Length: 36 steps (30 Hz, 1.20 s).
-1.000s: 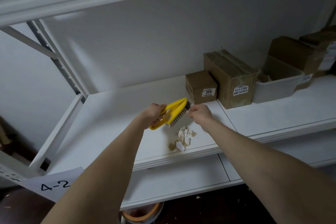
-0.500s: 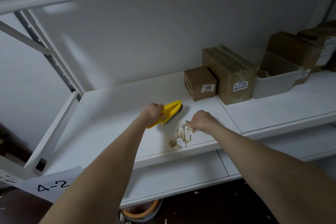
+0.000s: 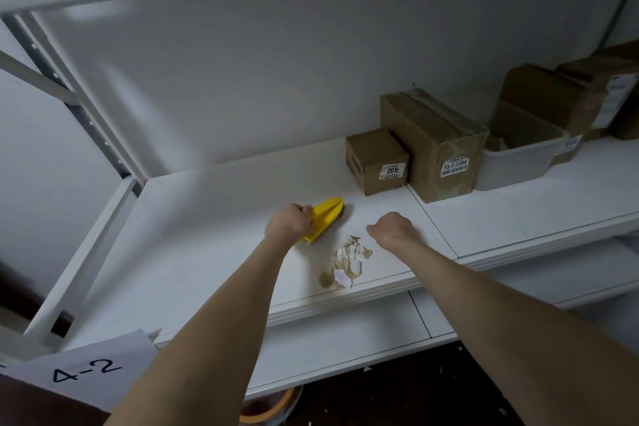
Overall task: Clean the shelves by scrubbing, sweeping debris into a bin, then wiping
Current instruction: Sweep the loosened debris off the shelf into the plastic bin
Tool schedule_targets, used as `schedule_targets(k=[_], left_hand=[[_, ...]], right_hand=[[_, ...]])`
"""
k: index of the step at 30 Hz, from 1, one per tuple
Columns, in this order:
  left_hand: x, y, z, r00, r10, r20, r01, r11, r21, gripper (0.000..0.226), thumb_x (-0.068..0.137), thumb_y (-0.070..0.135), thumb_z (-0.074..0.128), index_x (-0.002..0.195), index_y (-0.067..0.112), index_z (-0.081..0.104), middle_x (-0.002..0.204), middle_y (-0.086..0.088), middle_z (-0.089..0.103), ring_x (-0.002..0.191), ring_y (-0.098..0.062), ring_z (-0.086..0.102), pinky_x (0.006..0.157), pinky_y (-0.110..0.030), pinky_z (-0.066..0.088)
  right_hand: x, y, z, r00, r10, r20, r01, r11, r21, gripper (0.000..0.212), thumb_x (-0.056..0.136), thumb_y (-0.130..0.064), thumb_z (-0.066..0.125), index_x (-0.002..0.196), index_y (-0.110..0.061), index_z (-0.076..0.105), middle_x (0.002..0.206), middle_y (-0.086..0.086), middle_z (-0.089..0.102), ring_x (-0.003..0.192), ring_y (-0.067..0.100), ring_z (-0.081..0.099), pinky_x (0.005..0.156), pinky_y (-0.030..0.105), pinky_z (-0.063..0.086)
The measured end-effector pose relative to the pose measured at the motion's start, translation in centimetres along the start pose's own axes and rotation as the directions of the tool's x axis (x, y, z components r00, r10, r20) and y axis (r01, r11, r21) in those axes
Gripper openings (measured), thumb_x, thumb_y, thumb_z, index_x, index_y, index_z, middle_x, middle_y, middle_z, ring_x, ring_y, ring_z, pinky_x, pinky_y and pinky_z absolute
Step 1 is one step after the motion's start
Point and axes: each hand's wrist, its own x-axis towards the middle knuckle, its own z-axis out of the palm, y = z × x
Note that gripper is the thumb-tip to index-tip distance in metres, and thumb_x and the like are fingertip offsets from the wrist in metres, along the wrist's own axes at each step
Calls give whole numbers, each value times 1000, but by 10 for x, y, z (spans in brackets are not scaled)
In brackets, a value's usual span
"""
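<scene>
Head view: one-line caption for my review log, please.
Left hand grips a yellow brush on the white shelf; right hand curled beside a debris pile.

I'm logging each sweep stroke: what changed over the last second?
The right hand came off the brush and moved to the right of the debris pile. The left hand lowered the tilted brush onto the shelf. Its grip, the pile and the boxes stayed.

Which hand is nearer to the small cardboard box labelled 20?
The right hand, just in front of the small cardboard box. The left hand grips the yellow brush further off, to the box's front left.
</scene>
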Motion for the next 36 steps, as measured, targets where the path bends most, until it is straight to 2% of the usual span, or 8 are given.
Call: schedule_targets(k=[4,10,15,18,22,29,33,36], left_hand=[[3,9,4,999,29,21,-30,997,67,45,101,39,30,94,6,59,99,-15,63,92,-31,58,75,-31,41],[4,14,3,1000,28,-4,-28,994,109,39,97,39,41,126,15,52,124,-9,59,112,-28,56,86,-33,44],[3,17,-2,999,32,-5,-31,991,128,46,95,38,44,134,15,45,134,-10,49,121,-29,50,94,-36,43],[1,25,-3,979,123,-165,-102,986,134,45,95,36,46,134,14,44,135,-11,44,124,-29,45,96,-40,45],[-8,51,-10,879,338,-337,-307,941,143,26,95,24,44,117,17,57,120,-5,53,107,-27,57,79,-40,52],[-39,139,12,862,473,-182,-426,871,246,40,98,35,39,91,5,64,99,-20,65,96,-38,59,73,-37,45],[-44,184,42,874,485,-8,-484,873,55,25,94,18,41,103,8,62,106,-17,66,95,-34,64,85,-38,52],[-50,221,65,847,508,154,-526,844,108,31,94,13,42,119,9,60,119,-12,64,111,-28,59,92,-30,45]], right_hand=[[0,-3,-3,999,-30,-26,29,999,-28,26,94,-19,48,109,-8,66,111,9,66,100,29,60,72,25,43],[2,1,-11,996,-51,-69,49,998,-40,30,93,-14,49,117,-5,64,119,11,63,109,29,58,84,29,48],[1,3,-18,991,-70,-112,72,997,16,33,91,-9,49,120,1,60,119,16,62,108,32,58,92,39,51],[-2,6,-25,990,-93,-107,99,994,48,34,92,-15,50,125,-9,58,126,11,58,113,29,56,91,34,50],[-7,11,-35,987,-115,-109,127,986,106,34,92,-22,52,125,-20,55,128,5,55,113,24,55,91,31,47],[-12,37,-81,974,-79,-210,111,984,142,24,95,-26,51,111,-17,65,118,7,64,108,28,60,88,32,49],[-5,68,-114,970,18,-244,45,967,252,22,92,-26,56,109,-18,66,119,7,65,110,27,58,89,29,45],[0,90,-139,960,72,-272,24,943,331,24,93,-24,55,112,-13,65,119,10,63,111,29,57,92,32,46]])
